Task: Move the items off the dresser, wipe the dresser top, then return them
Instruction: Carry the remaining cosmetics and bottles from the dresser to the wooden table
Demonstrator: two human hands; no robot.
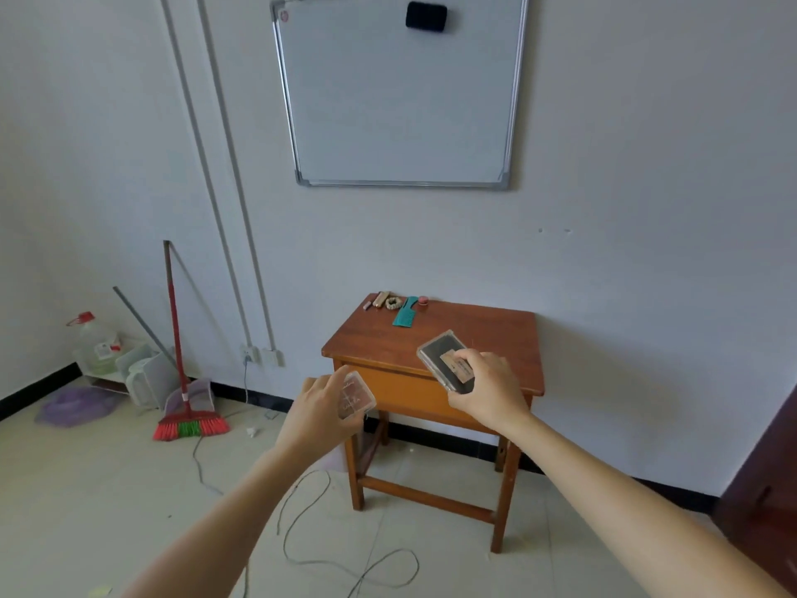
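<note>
A small wooden dresser (487, 334) stands against the white wall. Along its back left edge lie a teal comb (405, 312), a beaded hair tie (393, 303), a gold tube (379, 299), a small pink stick (367, 306) and a small red round tin (423, 300). My left hand (321, 412) holds a small clear makeup case (356, 397) in front of the dresser's left front corner. My right hand (483, 388) grips a larger dark flat case (444, 360) above the dresser's front edge.
A whiteboard (401, 97) with a black eraser hangs above the dresser. A red broom (185, 381), a dustpan, a water jug (92, 343) and a purple basin stand at the left wall. A thin cord (310, 554) loops on the tiled floor. Dark furniture (767, 481) is at right.
</note>
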